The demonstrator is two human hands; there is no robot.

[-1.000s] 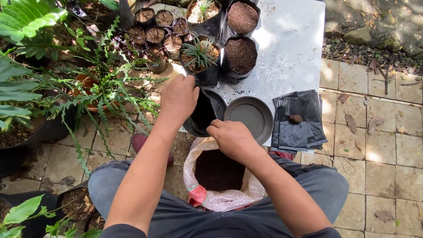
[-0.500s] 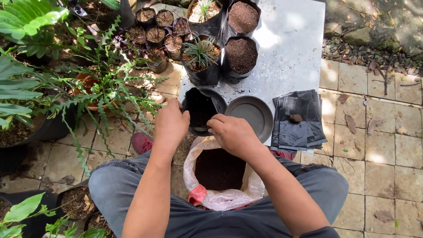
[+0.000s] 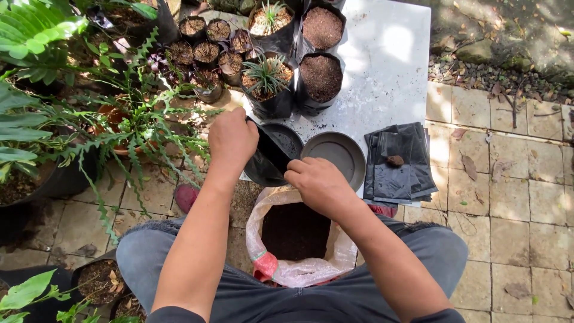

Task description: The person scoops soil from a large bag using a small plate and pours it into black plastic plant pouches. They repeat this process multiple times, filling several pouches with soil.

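My left hand (image 3: 232,139) grips the rim of an empty black plastic grow bag (image 3: 270,157), holding it tilted with its mouth open toward me. My right hand (image 3: 315,182) holds the bag's opposite rim, just above a pale sack (image 3: 296,239) of dark soil that stands open between my knees. A grey round dish (image 3: 336,155) lies right beside my right hand on the white table (image 3: 388,66).
A stack of flat black bags (image 3: 399,164) with a small clod on top lies at the table's right edge. Filled grow bags (image 3: 321,75), one holding a spiky plant (image 3: 266,78), stand behind. Small pots and ferns (image 3: 137,128) crowd the left. Paving tiles lie to the right.
My left hand came down and toward me from the table edge, pulling the black bag closer over the sack. My right hand moved onto its rim and the bag's mouth opened.
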